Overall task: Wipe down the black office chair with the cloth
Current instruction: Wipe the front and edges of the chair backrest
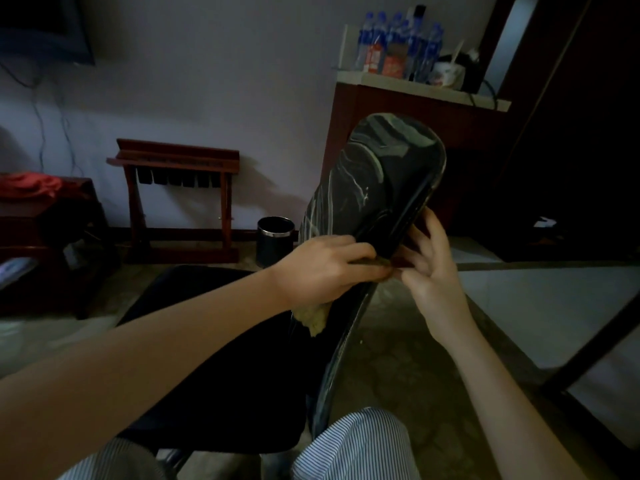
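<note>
A: Striped knees (349, 445) nearest. Beyond them is the black office chair (221, 358), its backrest (374, 188) running lengthwise from the seat up toward the far cabinet (398, 109).

B: Which step?

A: Mid-wipe, I'd judge. The right hand (429, 271), fingers spread, braces the rear edge. The left hand (329, 265) clutches the cloth (313, 318) against the front. The next move probably calls for long strokes along the backrest.

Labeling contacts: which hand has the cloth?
The left hand: it grips the yellowish cloth against the chair backrest; the right hand touches its edge with spread fingers.
</note>
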`<state>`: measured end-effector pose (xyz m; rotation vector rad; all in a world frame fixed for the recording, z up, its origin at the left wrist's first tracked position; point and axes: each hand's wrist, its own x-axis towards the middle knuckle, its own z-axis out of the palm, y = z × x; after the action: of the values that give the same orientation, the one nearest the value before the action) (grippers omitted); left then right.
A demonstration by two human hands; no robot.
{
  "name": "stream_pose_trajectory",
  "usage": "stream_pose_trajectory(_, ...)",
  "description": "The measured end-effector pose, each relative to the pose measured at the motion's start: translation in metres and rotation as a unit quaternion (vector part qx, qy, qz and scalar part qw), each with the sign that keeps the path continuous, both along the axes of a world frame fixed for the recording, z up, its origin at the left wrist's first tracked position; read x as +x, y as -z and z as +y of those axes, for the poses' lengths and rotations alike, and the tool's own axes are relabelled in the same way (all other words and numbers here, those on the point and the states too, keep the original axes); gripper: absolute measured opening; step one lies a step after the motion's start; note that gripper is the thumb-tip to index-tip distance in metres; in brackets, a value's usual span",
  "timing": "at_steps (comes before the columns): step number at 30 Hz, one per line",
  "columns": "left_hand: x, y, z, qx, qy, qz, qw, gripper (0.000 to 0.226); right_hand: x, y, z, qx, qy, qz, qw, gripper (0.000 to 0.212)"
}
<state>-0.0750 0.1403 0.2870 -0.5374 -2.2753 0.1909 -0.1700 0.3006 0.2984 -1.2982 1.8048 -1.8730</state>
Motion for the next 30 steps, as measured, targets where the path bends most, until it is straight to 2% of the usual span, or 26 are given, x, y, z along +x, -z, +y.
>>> stream_pose_trajectory(4,-0.001,-0.034,0.003,-0.076,-0.013,0.010,0.997,0.023,0.001,-0.002,0.001,-0.011,-0.012,-0.014,1.000,0.079)
stream_pose_trajectory(8,-0.012,-0.081,0.014,-0.055,-0.030,0.082,0.995,0.021,0.001,-0.002,-0.001,-0.020,-0.004,-0.031,0.999,0.081)
stream_pose_trajectory(11,-0.021,-0.091,0.020,-0.057,-0.034,0.108,0.992,0.021,0.002,-0.002,0.000,-0.016,-0.004,-0.031,0.999,0.083)
stream_pose_trajectory(16,-0.012,-0.055,0.014,-0.017,-0.020,0.075,0.997,0.022,0.008,-0.005,0.003,-0.010,-0.026,-0.003,1.000,0.077)
stream_pose_trajectory(21,0.004,0.003,0.003,-0.012,-0.020,0.022,0.999,0.024,0.012,-0.005,0.004,-0.005,-0.038,0.010,0.999,0.080)
stream_pose_trajectory(25,0.014,0.036,0.001,-0.011,-0.025,0.012,1.000,0.027,0.014,-0.002,0.005,0.007,-0.032,0.021,0.999,0.084)
stream_pose_trajectory(30,0.023,0.020,-0.004,-0.053,-0.011,0.021,0.998,0.027,0.017,0.000,0.005,0.007,-0.040,0.019,0.999,0.085)
